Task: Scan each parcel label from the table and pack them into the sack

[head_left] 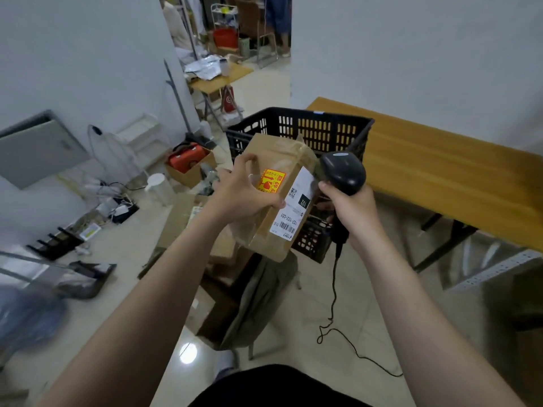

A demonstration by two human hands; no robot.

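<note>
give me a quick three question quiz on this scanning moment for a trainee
1. Which hand grips the parcel? A) left hand B) right hand
2. True or false: the left hand holds the scanner.
3. Fill in: behind the parcel stands a black ____.
Key: 1 A; 2 false, the right hand holds it; 3 crate.

Orange case (187, 156) in cardboard box (192, 177)

wood table (440, 171), floor (308, 333) w/ cardboard boxes (205, 315)
</note>
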